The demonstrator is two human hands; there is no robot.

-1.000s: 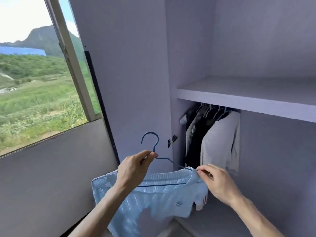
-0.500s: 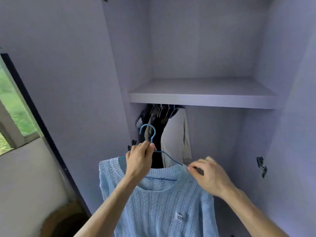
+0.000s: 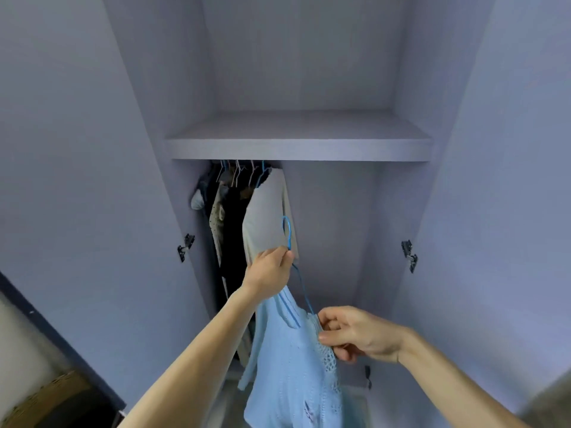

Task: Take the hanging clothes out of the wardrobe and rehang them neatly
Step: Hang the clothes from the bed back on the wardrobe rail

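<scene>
A light blue knitted sweater point(image 3: 290, 366) hangs on a blue wire hanger point(image 3: 287, 231), held edge-on in front of the open wardrobe. My left hand point(image 3: 268, 271) grips the hanger just below its hook. My right hand point(image 3: 355, 333) pinches the sweater's shoulder at the hanger's lower end. Behind them, several garments hang bunched at the left end of the space under the shelf: a beige top point(image 3: 265, 217) in front, dark clothes point(image 3: 231, 230) behind it. The rail itself is hidden by the shelf.
A pale violet shelf point(image 3: 296, 146) spans the wardrobe above the hanging space. Open doors point(image 3: 77, 149) stand on both sides, with dark hinges point(image 3: 185, 247) on the inner walls. A brown object point(image 3: 46, 400) sits at the lower left.
The view swung right, losing the window. The hanger with the sweater turned from facing me to edge-on and moved toward the wardrobe opening. Both hands kept their hold.
</scene>
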